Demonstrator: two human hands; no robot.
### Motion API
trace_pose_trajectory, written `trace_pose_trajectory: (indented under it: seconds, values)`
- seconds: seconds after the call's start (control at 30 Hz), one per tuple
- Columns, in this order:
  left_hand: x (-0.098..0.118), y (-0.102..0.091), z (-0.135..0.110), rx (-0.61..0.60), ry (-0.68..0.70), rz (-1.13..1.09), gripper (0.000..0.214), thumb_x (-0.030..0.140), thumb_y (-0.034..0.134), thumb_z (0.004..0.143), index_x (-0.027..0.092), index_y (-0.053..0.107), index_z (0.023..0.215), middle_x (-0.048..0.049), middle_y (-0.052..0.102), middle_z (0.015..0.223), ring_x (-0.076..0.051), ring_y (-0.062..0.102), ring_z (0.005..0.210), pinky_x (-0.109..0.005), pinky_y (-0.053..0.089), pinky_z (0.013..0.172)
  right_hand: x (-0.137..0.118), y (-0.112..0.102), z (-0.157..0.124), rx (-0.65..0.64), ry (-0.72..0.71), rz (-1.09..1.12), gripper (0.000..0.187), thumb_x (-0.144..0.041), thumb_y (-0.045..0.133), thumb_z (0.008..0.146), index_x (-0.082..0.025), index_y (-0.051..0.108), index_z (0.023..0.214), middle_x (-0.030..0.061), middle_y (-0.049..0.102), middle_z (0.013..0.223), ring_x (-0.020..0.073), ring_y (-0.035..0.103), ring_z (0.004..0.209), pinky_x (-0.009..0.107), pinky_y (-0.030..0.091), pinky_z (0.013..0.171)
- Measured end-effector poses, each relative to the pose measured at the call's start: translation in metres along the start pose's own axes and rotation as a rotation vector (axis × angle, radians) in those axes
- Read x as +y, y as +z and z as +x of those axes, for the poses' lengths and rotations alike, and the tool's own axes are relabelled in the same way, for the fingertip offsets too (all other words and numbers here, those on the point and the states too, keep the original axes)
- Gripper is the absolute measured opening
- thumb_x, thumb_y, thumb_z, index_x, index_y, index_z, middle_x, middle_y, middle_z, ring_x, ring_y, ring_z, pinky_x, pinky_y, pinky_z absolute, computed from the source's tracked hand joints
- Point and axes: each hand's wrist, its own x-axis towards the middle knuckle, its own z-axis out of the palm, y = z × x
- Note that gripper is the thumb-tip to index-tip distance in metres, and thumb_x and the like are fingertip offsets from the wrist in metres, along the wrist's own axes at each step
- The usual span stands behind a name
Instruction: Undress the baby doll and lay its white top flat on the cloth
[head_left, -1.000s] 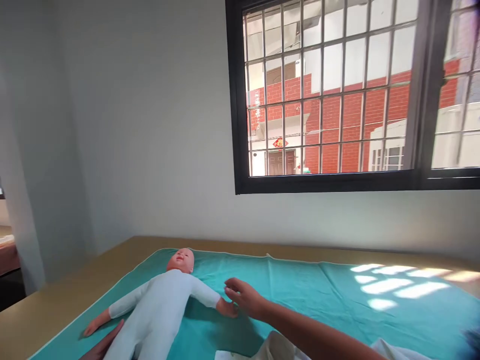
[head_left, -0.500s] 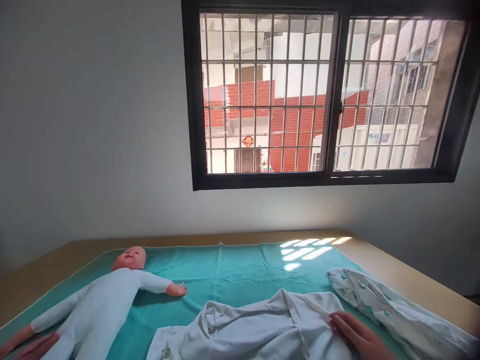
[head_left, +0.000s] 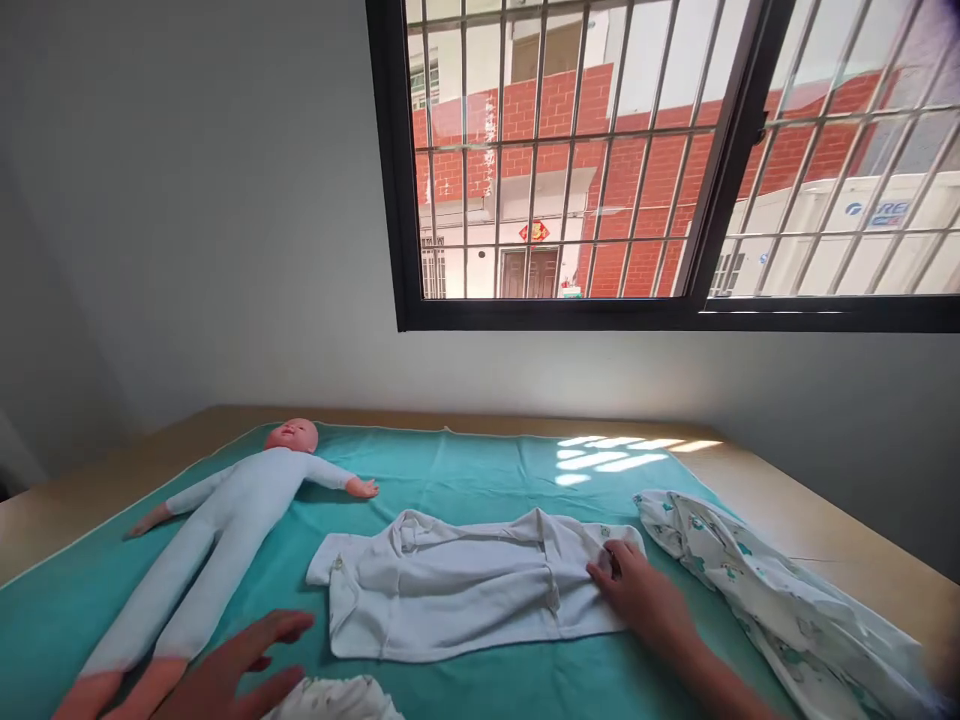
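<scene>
A white baby shirt (head_left: 465,590) lies spread out on a teal cloth (head_left: 442,465), its sleeves to either side. My right hand (head_left: 645,595) is at the shirt's right sleeve, with thumb and fingers curled together on the fabric. Low at the left, my left hand (head_left: 244,665) hovers with its fingers apart, slightly blurred and holding nothing. Just beside it, a bunched white printed cloth (head_left: 337,700) shows at the bottom edge. A baby doll (head_left: 251,490) in a white bodysuit lies face up at the left, arms spread, its feet partly cut off by the frame.
On the right of the teal cloth lies a folded white cloth with green prints (head_left: 757,580). The wooden tabletop (head_left: 810,510) shows around the teal cloth. Behind it stand a grey wall (head_left: 247,250) and a barred window (head_left: 555,315).
My view has tilted down and shows more of the table. My left hand has moved right, from beside the doll to near the bunched cloth. My right hand stays at the shirt's right sleeve.
</scene>
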Motion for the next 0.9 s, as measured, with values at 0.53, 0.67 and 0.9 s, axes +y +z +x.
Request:
trace_pose_trajectory:
  seconds: [0.53, 0.67, 0.9]
  values:
    - [0.079, 0.076, 0.117, -0.093, 0.072, 0.387, 0.017, 0.028, 0.046, 0.078, 0.019, 0.061, 0.082, -0.0088, 0.070, 0.090, -0.028, 0.064, 0.083, -0.035, 0.041, 0.068, -0.028, 0.000, -0.024, -0.070, -0.354, 0.793, 0.028, -0.047, 0.052, 0.088, -0.020, 0.057, 0.081, 0.0118, 0.063, 0.125, 0.0249, 0.061, 0.110, 0.032, 0.051, 0.088]
    - [0.103, 0.073, 0.104, -0.024, 0.105, 0.348, 0.023, 0.029, 0.037, 0.087, 0.021, 0.057, 0.079, -0.0052, 0.069, 0.091, -0.023, 0.063, 0.084, -0.032, 0.041, 0.069, -0.057, -0.001, -0.042, -0.294, -0.828, 0.337, 0.014, -0.026, 0.057, 0.086, -0.021, 0.064, 0.098, 0.0102, 0.054, 0.141, 0.0257, 0.043, 0.136, 0.043, 0.034, 0.112]
    - [0.115, 0.080, 0.090, -0.057, 0.489, 0.200, 0.023, 0.038, 0.048, 0.089, 0.029, 0.067, 0.096, -0.0024, 0.057, 0.133, -0.024, 0.051, 0.124, -0.038, 0.040, 0.105, -0.044, -0.002, -0.037, -0.073, -0.797, 0.290, 0.022, -0.031, 0.053, 0.091, -0.022, 0.064, 0.108, 0.0094, 0.066, 0.124, 0.0216, 0.058, 0.119, 0.036, 0.046, 0.102]
